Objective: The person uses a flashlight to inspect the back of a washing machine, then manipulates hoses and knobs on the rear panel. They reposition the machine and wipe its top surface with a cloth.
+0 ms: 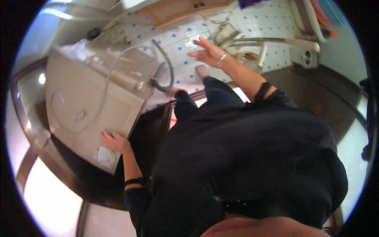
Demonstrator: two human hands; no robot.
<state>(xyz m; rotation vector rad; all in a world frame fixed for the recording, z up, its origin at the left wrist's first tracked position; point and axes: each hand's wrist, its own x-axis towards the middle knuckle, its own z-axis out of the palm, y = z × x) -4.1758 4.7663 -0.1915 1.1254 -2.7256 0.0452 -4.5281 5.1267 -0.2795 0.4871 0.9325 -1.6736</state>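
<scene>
Fingers (pixel 203 42) splayed, the right grip (pixel 213 53) hangs over tiled floor (pixel 185 46).

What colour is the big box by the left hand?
Beige; the big box shows best in the head view.

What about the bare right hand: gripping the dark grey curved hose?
No, the right hand is open and apart from the dark grey curved hose.

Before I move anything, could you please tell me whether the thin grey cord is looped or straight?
Loosely looped: the thin grey cord bends in a wide curve across the beige unit.
</scene>
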